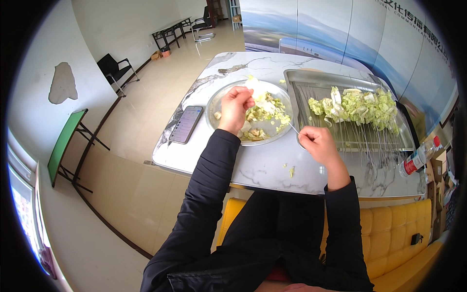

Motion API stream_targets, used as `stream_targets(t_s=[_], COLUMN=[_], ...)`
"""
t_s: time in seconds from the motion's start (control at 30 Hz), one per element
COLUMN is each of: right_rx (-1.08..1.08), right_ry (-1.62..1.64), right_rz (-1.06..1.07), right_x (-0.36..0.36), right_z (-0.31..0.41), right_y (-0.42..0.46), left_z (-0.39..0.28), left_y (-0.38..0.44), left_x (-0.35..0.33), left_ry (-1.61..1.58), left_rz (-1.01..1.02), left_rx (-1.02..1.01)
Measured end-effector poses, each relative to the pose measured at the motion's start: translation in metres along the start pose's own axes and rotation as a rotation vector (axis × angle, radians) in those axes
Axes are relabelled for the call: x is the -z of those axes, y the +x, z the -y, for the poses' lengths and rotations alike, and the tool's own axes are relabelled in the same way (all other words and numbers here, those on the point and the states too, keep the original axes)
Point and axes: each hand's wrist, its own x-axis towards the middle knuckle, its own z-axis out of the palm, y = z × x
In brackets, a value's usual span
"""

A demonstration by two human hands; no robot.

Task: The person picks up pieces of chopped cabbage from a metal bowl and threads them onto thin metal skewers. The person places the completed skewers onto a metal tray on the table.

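Observation:
My left hand [235, 109] is over a round metal tray [212, 122], thumb and fingers pinched on a pale cabbage leaf [257, 87]. Torn cabbage pieces [257, 135] lie in the tray below it. My right hand [318, 144], near the tray's right rim, grips a thin metal skewer [293, 127]. The skewer's far end reaches up and left to a bit of green leaf at the tray's edge; whether it pierces that leaf I cannot tell. Right of my hands, a rectangular metal tray [292, 78] holds many skewers [359, 137] threaded with cabbage leaves [368, 109].
On the marble-patterned table [266, 175], a smartphone [186, 125] lies left of the round tray. A red-capped plastic bottle [419, 157] lies by the right edge. Leaf scraps [291, 172] sit near the front edge. A yellow padded bench [394, 226] is below the table.

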Motion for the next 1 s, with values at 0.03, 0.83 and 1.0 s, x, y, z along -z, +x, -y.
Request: stream_targets(t_s=[0.03,0.83,1.0], right_rx=[0.001,-0.027,-0.118], right_ry=[-0.004,0.133,0.274], right_rz=[0.001,-0.071,-0.135], right_x=[0.0,-0.016,-0.047], right_z=[0.0,0.003,0.018], right_y=[0.0,0.001,0.003], left_z=[0.001,0.009,0.004], left_y=[-0.001,-0.013,-0.016], left_x=[-0.002,-0.025,-0.026], left_ry=[0.043,0.199,0.043], left_rz=[0.027,0.108,0.123], left_rx=[-0.001,-0.033,0.012])
